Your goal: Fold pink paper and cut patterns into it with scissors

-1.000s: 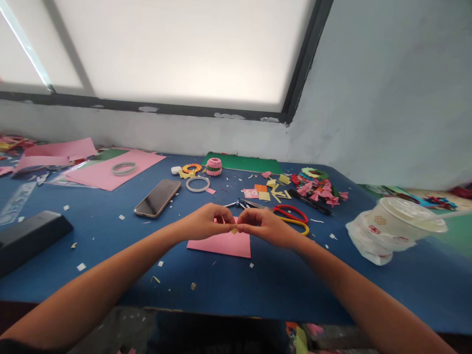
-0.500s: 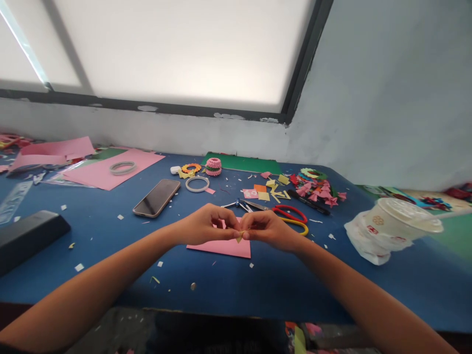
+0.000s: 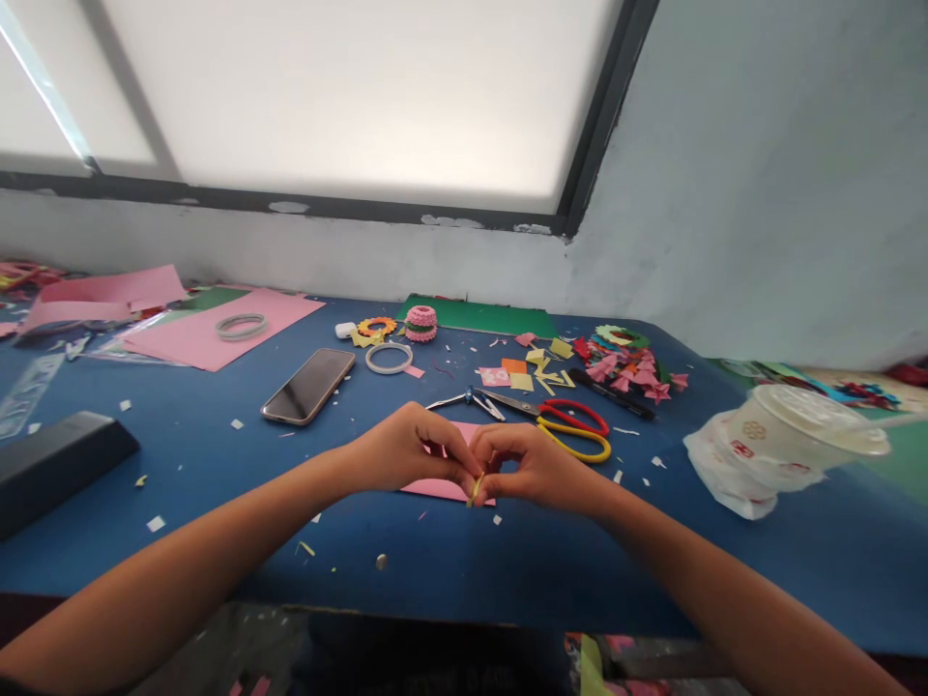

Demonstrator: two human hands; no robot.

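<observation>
Between my fingertips is a small folded piece of yellow paper, seen nearly edge-on. My left hand pinches it from one side, and my right hand pinches it from the other. Both hands are closed and meet above a pink sheet of paper, which they partly cover. Just behind my right hand lie scissors with red and yellow handles. A compass-like metal tool rests beside their blades.
Left of my hands lies a phone. Tape rolls, small paper squares, a black pen and pink folded paper pieces sit further back. A lidded cup in a plastic bag stands at right, a dark block at left.
My hands have lowered slightly, and the yellow paper has turned from showing a pointed face to a thin edge. More of the scissors shows now.
</observation>
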